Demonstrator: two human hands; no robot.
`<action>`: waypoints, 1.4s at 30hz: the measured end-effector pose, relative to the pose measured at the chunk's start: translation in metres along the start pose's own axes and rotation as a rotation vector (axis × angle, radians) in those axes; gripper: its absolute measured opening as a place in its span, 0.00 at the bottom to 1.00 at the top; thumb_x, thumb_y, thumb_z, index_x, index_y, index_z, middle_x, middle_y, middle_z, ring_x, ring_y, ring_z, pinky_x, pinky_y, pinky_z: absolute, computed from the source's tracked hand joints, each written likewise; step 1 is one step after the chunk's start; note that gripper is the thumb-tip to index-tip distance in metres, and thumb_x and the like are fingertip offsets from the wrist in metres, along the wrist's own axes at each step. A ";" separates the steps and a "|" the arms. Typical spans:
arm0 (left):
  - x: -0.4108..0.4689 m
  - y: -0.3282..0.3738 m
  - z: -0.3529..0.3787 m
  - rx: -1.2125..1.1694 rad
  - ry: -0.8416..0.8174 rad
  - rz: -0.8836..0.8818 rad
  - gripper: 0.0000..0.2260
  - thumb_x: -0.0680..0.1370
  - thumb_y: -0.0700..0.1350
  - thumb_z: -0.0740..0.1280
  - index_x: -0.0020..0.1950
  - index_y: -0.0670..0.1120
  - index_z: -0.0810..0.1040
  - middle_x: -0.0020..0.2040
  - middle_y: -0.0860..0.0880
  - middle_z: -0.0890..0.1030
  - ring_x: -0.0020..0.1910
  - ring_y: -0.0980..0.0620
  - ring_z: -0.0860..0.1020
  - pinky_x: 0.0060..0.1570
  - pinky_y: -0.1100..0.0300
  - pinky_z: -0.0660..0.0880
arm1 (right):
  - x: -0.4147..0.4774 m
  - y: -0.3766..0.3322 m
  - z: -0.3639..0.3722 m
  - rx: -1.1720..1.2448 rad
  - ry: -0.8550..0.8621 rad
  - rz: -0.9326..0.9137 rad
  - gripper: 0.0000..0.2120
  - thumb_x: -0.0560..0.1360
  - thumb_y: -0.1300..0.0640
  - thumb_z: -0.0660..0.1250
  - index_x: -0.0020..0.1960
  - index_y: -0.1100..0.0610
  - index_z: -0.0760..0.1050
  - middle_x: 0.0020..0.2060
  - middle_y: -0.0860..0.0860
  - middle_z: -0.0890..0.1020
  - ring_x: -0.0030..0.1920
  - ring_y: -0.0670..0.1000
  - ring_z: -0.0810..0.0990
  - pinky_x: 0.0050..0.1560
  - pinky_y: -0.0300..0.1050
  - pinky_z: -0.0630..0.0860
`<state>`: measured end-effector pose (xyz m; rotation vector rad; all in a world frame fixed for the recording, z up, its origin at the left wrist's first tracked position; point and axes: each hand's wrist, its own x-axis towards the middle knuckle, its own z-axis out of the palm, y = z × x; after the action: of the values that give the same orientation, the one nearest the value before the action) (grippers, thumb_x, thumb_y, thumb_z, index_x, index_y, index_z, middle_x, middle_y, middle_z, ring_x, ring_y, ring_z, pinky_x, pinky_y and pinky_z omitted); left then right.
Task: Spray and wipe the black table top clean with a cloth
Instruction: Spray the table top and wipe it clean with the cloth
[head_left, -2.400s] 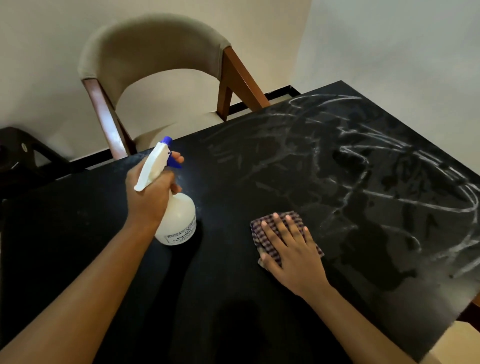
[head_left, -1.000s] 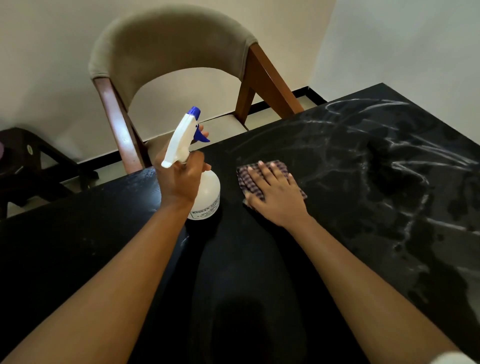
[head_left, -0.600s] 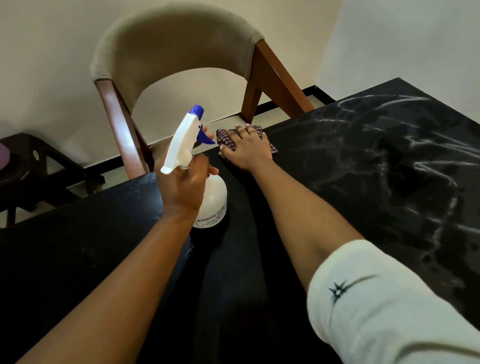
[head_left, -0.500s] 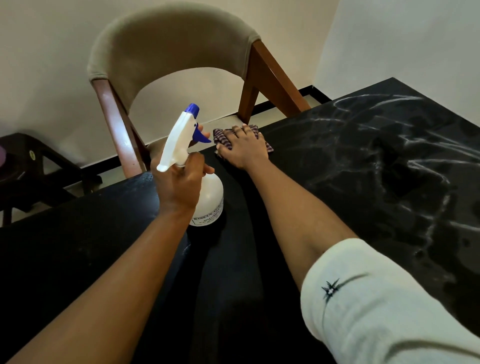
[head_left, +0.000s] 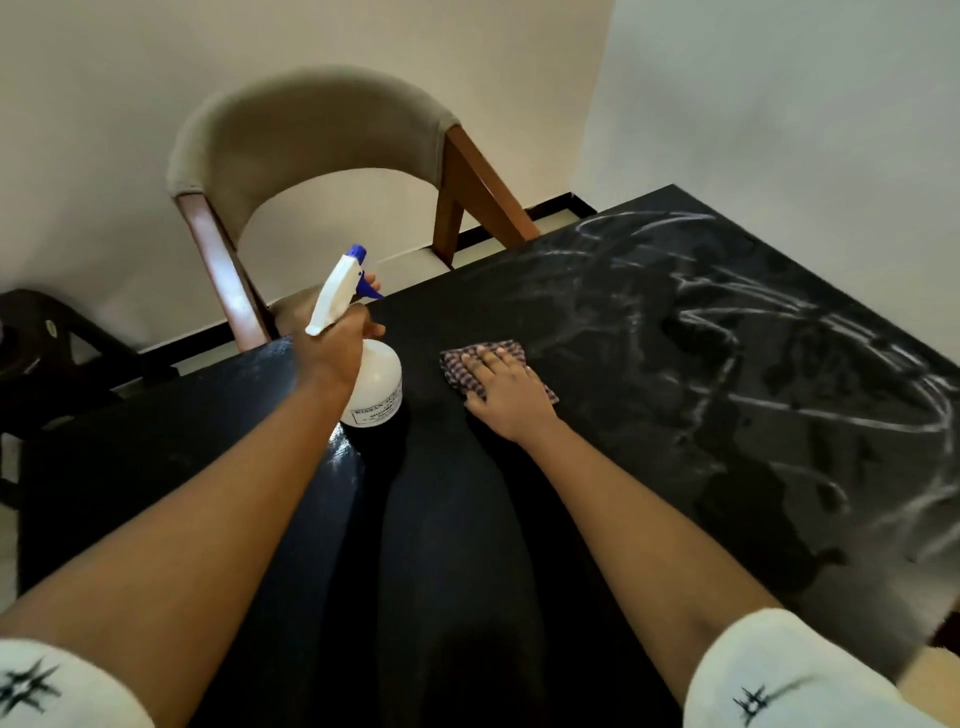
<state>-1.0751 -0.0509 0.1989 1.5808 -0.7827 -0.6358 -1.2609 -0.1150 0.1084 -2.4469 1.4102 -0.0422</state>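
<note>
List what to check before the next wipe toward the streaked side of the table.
1. Right hand pressing flat on the checked fabric cloth: ok.
2. Cloth lying on the black table top: ok.
3. Left hand grips the white plastic spray bottle, upright: ok.
4. Table right of the cloth free of white streaks: not ok.
5. Path from cloth to streaks unobstructed: ok.
6. Cloth damp enough: cannot tell.

Checked cloth (head_left: 457, 372) flat on streaked table (head_left: 675, 364)
</note>
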 end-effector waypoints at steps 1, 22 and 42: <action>-0.011 0.004 0.000 -0.013 0.000 -0.018 0.20 0.77 0.37 0.63 0.70 0.45 0.69 0.59 0.47 0.80 0.43 0.53 0.81 0.47 0.62 0.79 | -0.017 0.005 -0.001 0.002 -0.014 0.007 0.29 0.78 0.48 0.59 0.77 0.51 0.58 0.76 0.53 0.60 0.76 0.56 0.56 0.74 0.55 0.56; -0.327 0.071 0.005 -0.127 -0.164 -0.047 0.15 0.76 0.34 0.62 0.58 0.47 0.80 0.50 0.51 0.84 0.37 0.54 0.82 0.40 0.60 0.79 | -0.373 0.076 -0.004 -0.010 -0.194 0.221 0.32 0.78 0.63 0.58 0.78 0.48 0.51 0.78 0.50 0.53 0.77 0.52 0.51 0.76 0.55 0.52; -0.554 0.074 0.001 -0.194 -0.398 -0.206 0.10 0.78 0.39 0.65 0.57 0.50 0.77 0.51 0.49 0.82 0.44 0.52 0.80 0.41 0.60 0.78 | -0.624 0.038 -0.029 1.503 0.249 0.897 0.10 0.76 0.64 0.64 0.57 0.61 0.76 0.47 0.61 0.83 0.48 0.60 0.82 0.54 0.57 0.79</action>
<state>-1.4314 0.3753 0.2571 1.3829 -0.8241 -1.1659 -1.6183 0.3889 0.2063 -0.5609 1.5108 -0.8400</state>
